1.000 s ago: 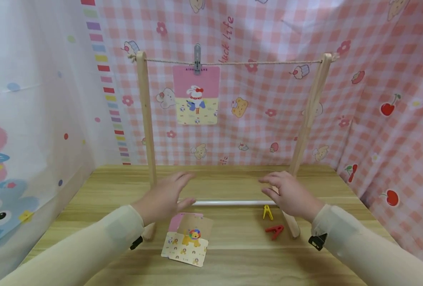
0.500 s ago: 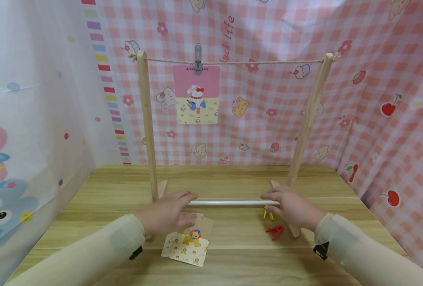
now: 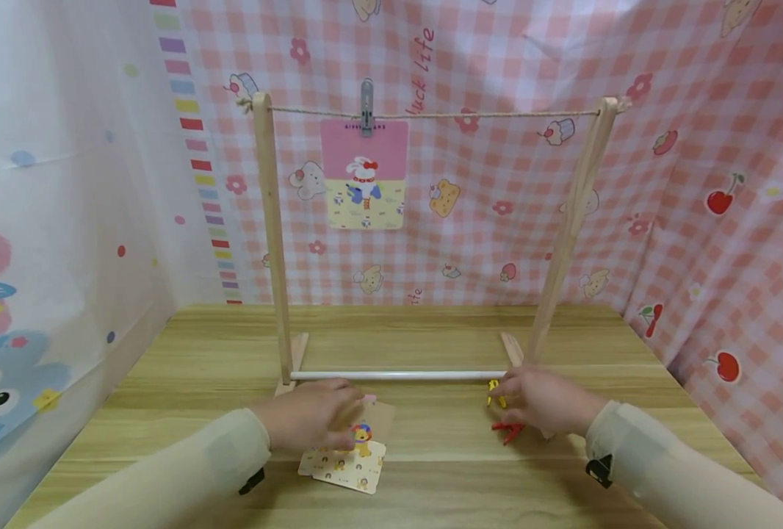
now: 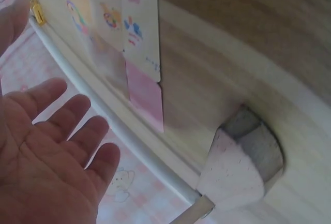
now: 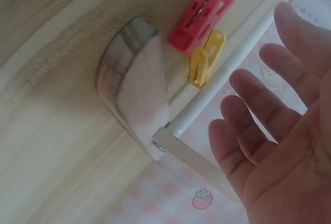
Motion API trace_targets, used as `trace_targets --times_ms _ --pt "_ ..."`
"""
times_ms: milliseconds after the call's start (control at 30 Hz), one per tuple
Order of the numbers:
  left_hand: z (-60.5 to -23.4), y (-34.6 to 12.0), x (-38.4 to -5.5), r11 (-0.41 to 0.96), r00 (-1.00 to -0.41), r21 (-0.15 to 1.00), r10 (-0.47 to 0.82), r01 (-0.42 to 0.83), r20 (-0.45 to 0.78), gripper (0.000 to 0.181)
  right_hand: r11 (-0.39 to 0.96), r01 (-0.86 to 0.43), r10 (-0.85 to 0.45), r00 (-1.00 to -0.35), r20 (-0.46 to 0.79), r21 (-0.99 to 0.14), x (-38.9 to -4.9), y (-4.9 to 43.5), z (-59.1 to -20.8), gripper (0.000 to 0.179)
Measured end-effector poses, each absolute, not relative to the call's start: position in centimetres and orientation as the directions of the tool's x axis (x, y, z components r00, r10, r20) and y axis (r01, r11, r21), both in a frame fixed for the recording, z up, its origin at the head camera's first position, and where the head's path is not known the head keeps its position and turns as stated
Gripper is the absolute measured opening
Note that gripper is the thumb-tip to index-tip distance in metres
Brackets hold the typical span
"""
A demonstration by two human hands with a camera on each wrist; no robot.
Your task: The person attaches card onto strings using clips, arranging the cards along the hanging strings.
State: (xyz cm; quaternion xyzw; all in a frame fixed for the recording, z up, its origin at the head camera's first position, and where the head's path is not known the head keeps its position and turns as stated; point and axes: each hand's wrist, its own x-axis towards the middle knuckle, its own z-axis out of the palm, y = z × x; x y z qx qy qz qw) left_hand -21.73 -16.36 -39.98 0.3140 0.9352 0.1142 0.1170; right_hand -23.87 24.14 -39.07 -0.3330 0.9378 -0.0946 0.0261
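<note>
My left hand (image 3: 314,415) hovers above two overlapping cards (image 3: 345,466) on the table, the upper one printed with a lion. In the left wrist view its fingers (image 4: 77,115) are loosely spread and hold nothing. Over at the right, my right hand (image 3: 550,402) is above a yellow clothespin (image 3: 493,393) and a red clothespin (image 3: 509,432), partly covering both in the head view. The right wrist view has the red clothespin (image 5: 204,12) and the yellow clothespin (image 5: 205,61) lying apart from its relaxed, bare fingers (image 5: 258,100).
A wooden frame with a left post (image 3: 272,235) and a right post (image 3: 566,235) stands on the table (image 3: 431,477). A white rod (image 3: 398,375) joins its feet. From its string (image 3: 484,115), a grey clip (image 3: 366,110) holds a pink and yellow rabbit card (image 3: 365,176).
Both hands have come down and nearer: the left from beside the left post to over the cards, the right towards the clothespins. The cards and clothespins lie where they were.
</note>
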Motion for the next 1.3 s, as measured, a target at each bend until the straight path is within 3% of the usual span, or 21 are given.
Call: trace_targets --times_ms 267,500,1300 --pt "-40.4 -16.0 -21.4 0.774 -0.744 0.260 0.629 0.576 -0.225 0.051 0.713 -0.667 -0.689 -0.724 -0.038 -0.216 -23.8 24.5 -39.5 0.036" --pt "-40.8 -15.7 -21.1 0.806 -0.773 0.224 0.591 0.548 -0.231 0.061 0.665 -0.732 -0.742 -0.670 -0.016 -0.150 -24.0 24.7 -40.3 0.022" --pt "-40.9 -14.9 -20.5 0.828 -0.813 0.248 0.551 0.503 -0.189 0.060 0.720 -0.686 -0.690 -0.724 0.001 -0.111 -23.3 24.3 -41.3 0.017"
